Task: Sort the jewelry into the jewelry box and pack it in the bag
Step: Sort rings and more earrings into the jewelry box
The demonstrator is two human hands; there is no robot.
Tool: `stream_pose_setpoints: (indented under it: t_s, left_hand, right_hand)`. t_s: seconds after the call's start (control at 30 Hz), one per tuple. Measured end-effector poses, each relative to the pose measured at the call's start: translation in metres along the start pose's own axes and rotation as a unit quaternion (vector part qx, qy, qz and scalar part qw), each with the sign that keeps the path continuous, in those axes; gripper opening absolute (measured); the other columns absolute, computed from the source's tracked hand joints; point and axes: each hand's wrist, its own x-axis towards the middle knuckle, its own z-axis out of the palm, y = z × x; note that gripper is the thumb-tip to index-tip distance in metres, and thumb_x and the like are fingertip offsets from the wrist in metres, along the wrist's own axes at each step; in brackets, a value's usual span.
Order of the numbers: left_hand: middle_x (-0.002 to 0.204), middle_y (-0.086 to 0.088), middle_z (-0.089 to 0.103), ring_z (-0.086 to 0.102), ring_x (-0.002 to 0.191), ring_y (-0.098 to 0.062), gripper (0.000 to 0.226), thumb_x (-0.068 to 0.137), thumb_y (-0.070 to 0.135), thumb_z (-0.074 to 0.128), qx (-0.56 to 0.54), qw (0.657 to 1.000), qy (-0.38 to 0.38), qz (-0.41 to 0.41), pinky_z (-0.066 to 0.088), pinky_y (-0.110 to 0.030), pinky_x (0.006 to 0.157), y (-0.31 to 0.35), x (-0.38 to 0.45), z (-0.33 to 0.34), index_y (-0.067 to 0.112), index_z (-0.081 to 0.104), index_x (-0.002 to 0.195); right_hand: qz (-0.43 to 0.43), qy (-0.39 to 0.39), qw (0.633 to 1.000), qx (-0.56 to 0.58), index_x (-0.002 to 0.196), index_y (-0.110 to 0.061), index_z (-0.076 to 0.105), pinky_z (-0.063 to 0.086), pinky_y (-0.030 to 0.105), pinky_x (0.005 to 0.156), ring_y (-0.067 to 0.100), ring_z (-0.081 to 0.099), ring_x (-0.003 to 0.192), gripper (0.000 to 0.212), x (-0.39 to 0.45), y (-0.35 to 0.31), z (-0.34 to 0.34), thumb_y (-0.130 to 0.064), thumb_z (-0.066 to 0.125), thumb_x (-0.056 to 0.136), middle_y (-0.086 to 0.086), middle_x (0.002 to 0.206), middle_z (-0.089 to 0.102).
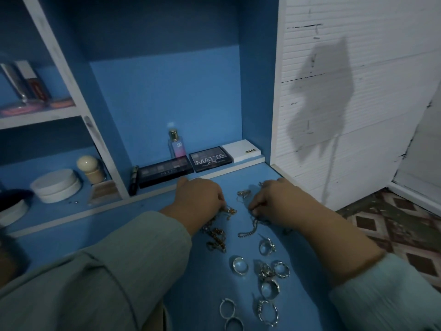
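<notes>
Pinching jewelry on blue desk [181, 271]: left hand [199, 199] fingers curled onto gold chain [216, 232], right hand [274, 201] fingers curled onto silver chain [249, 231]. Silver rings [267, 278] scattered on desk nearer the person than the chains. Beyond chains: MATTE palette [210, 159], perfume bottle [176, 144]. White wall [358, 91] right of desk.

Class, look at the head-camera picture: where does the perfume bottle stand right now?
The perfume bottle stands upright at the back of the blue alcove, left of the MATTE palette and behind the dark NUDE palette, beyond both hands.
</notes>
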Motion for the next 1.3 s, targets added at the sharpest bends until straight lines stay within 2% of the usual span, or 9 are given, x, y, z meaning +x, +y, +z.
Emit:
stream_pose_setpoints:
  t_s: [0.1,0.2,0.3,0.43,0.63,0.8,1.0,1.2,1.3]
  left_hand:
    - [0.115,0.015,0.061,0.051,0.111,-0.012,0.025,0.094,0.046,0.047,0.015,1.000,0.001,0.007,0.024,-0.034,0.095,0.001,0.000,0.000,0.034,0.064,0.107]
    - [0.114,0.015,0.061,0.051,0.110,-0.012,0.022,0.095,0.041,0.047,0.010,1.000,0.003,0.014,0.023,-0.034,0.094,0.001,0.000,0.000,0.033,0.063,0.106]
    - [0.110,0.013,0.062,0.052,0.106,-0.012,0.020,0.097,0.035,0.046,0.021,1.000,0.006,0.021,0.022,-0.032,0.089,0.002,0.000,0.001,0.030,0.063,0.106]
    - [0.109,0.015,0.062,0.053,0.104,-0.010,0.021,0.097,0.025,0.045,0.003,0.999,0.008,0.033,0.022,-0.031,0.096,0.001,0.000,-0.002,0.030,0.062,0.106]
    - [0.113,0.017,0.061,0.050,0.112,-0.009,0.022,0.091,0.044,0.052,0.006,0.998,-0.001,0.058,0.025,-0.032,0.098,0.005,-0.003,-0.010,0.036,0.065,0.107]
    - [0.113,0.016,0.061,0.050,0.112,-0.009,0.021,0.092,0.043,0.052,0.010,0.997,-0.005,0.071,0.030,-0.032,0.095,0.009,-0.002,-0.014,0.036,0.066,0.106]
    - [0.110,0.014,0.063,0.052,0.106,-0.009,0.021,0.090,0.043,0.055,0.045,0.995,-0.017,0.090,0.030,-0.030,0.089,0.008,-0.006,-0.015,0.035,0.065,0.106]
    - [0.102,0.008,0.065,0.058,0.095,-0.012,0.022,0.097,0.039,0.041,0.091,0.988,0.033,0.116,0.030,-0.030,0.087,0.010,-0.011,-0.010,0.029,0.058,0.106]
    - [0.094,0.009,0.064,0.058,0.090,-0.012,0.020,0.097,0.033,0.039,0.046,0.995,0.026,0.083,0.030,-0.030,0.081,0.006,-0.010,-0.011,0.029,0.058,0.100]
  right_hand:
    - [0.004,0.000,1.000,-0.008,0.104,-0.035,0.068,0.037,0.033,0.099,0.021,0.037,0.121,0.020,-0.001,-0.002,0.000,-0.029,0.060,0.087,-0.001,0.122,0.049]
    - [-0.003,0.011,1.000,-0.007,0.097,-0.028,0.068,0.040,0.034,0.095,0.020,0.039,0.115,0.015,-0.003,-0.002,0.001,-0.024,0.057,0.087,-0.002,0.114,0.052]
    - [-0.016,0.018,0.999,-0.022,0.099,-0.024,0.066,0.040,0.036,0.096,0.020,0.039,0.115,0.016,-0.003,-0.001,0.004,-0.021,0.054,0.089,-0.001,0.115,0.052]
    - [-0.018,0.032,0.999,-0.028,0.110,-0.027,0.063,0.040,0.036,0.094,0.020,0.039,0.115,0.022,-0.002,0.000,0.003,-0.025,0.052,0.091,-0.002,0.121,0.052]
    - [-0.022,0.022,0.999,-0.025,0.102,-0.032,0.070,0.039,0.033,0.096,0.017,0.038,0.118,0.019,-0.005,0.000,0.000,-0.027,0.060,0.087,-0.007,0.124,0.053]
    - [-0.024,0.021,0.999,-0.008,0.100,-0.034,0.069,0.039,0.032,0.095,0.016,0.038,0.115,0.020,-0.006,0.003,-0.001,-0.025,0.056,0.089,-0.007,0.121,0.053]
    - [-0.029,0.001,0.999,0.012,0.098,-0.034,0.071,0.037,0.032,0.097,0.014,0.036,0.117,0.019,-0.011,0.004,-0.004,-0.030,0.068,0.080,-0.010,0.119,0.053]
    - [-0.047,0.009,0.999,-0.018,0.096,-0.022,0.066,0.040,0.035,0.095,0.018,0.038,0.112,0.014,-0.012,0.003,-0.002,-0.026,0.055,0.088,-0.002,0.112,0.052]
    - [-0.057,0.029,0.998,0.019,0.085,-0.024,0.057,0.039,0.037,0.094,0.018,0.039,0.106,0.010,-0.010,0.003,0.001,-0.020,0.049,0.089,-0.001,0.107,0.053]
